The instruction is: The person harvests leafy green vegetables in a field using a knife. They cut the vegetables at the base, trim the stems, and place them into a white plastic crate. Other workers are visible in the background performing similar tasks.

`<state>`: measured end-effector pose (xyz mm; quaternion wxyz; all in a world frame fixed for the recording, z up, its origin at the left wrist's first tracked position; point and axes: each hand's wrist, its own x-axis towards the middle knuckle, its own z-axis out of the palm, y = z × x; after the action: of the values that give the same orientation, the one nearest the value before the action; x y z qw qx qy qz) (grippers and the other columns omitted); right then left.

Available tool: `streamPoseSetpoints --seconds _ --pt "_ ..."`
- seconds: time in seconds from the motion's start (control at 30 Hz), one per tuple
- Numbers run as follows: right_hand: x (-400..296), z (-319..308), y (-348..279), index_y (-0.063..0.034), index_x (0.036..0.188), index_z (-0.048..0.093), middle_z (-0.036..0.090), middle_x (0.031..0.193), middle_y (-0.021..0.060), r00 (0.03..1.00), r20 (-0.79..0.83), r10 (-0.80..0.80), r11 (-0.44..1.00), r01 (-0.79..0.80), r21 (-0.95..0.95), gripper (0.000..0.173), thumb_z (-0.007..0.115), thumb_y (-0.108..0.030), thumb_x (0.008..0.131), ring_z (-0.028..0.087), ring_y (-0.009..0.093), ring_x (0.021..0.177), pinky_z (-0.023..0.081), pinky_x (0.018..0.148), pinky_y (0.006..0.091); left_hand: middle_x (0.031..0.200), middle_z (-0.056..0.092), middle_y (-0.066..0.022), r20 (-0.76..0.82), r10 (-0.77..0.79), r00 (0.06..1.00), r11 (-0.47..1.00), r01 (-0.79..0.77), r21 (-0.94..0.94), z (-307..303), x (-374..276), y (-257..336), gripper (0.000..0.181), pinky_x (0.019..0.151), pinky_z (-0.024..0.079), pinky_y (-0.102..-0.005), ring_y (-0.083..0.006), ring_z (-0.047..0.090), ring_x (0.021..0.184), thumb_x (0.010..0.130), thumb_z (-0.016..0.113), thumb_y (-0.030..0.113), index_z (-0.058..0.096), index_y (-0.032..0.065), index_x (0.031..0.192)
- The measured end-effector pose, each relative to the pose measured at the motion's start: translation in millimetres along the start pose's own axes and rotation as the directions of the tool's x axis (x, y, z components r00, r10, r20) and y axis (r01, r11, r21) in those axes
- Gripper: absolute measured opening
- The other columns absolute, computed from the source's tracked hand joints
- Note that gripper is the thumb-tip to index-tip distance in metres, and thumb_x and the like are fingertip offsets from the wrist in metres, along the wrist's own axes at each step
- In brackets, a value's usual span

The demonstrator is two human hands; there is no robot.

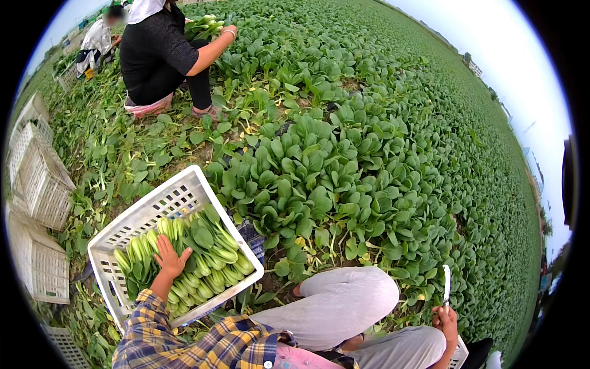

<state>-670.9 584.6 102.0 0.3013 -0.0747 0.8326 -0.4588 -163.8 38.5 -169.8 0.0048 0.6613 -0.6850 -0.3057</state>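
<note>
My left hand (172, 260) lies with fingers spread on the bok choy (209, 263) packed inside a white plastic crate (99, 246). The heads lie in rows, pale stalks showing, with dark leaves between them. In my right hand (445, 318), at the lower right beside my knee, is a knife (446, 283) with its blade pointing up. The lower part of its handle is hidden by my fingers. Growing bok choy (318, 175) stands in front of my knees, just right of the crate.
Stacked white crates (41, 175) stand along the left side. Ahead, a co-worker in dark clothes (156, 50) sits low, holding cut bok choy (205, 26). Another person (96, 41) crouches farther back. Loose leaves (133, 152) litter the ground between the crates and the standing plants.
</note>
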Motion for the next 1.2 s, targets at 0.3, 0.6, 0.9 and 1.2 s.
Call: streamPoseSetpoints --seconds 0.3,0.6,0.9,1.2 --pt "-19.1 -22.6 5.8 -0.0051 0.100 0.060 0.044 0.058 -0.0043 0.997 -0.080 0.005 1.000 -0.004 0.012 0.023 0.055 -0.028 0.097 0.032 0.002 0.045 0.022 0.041 0.0195 0.158 0.020 -0.0215 -0.377 0.222 0.899 0.966 -0.256 -0.043 -67.2 4.6 32.1 0.071 0.117 0.015 -0.0509 -0.0340 0.020 0.147 0.096 0.056 0.042 0.031 0.0042 0.151" --pt "-0.4 -36.9 81.9 -0.0054 0.098 0.059 0.045 0.059 -0.0061 0.980 -0.098 0.173 0.773 -0.074 0.630 0.022 0.053 -0.027 0.100 0.028 -0.001 0.039 0.019 0.034 0.0164 0.153 0.036 -0.0125 -0.319 0.892 0.320 0.352 -0.935 0.046 -84.2 -82.1 396.8 0.042 0.113 0.030 -0.0366 -0.0237 0.037 0.138 0.102 0.051 0.020 0.049 0.0046 0.140" --pt "59.7 -21.2 305.4 -0.0014 0.094 0.059 0.063 0.070 0.0064 0.796 -0.406 0.450 0.886 -0.341 0.314 0.027 0.062 -0.028 0.092 0.055 0.015 0.050 0.044 0.048 0.0316 0.147 0.045 -0.0133 0.568 0.749 -0.342 -0.294 -0.939 -0.177 160.6 -245.0 609.1 0.041 0.109 0.038 -0.0400 -0.0320 0.045 0.134 0.088 0.061 0.000 0.058 0.0043 0.129" --pt "173.0 -20.8 353.3 0.0039 0.097 0.057 0.066 0.083 0.0278 0.764 -0.583 0.277 0.896 -0.425 -0.132 0.028 0.061 -0.023 0.090 0.064 0.047 0.081 0.052 0.074 0.0516 0.107 0.059 -0.0070 0.464 -0.012 -0.886 -0.780 -0.282 -0.559 455.6 -402.8 632.8 0.033 0.081 0.052 -0.0350 -0.0241 0.063 0.093 0.072 0.063 0.003 0.058 0.0035 0.104"
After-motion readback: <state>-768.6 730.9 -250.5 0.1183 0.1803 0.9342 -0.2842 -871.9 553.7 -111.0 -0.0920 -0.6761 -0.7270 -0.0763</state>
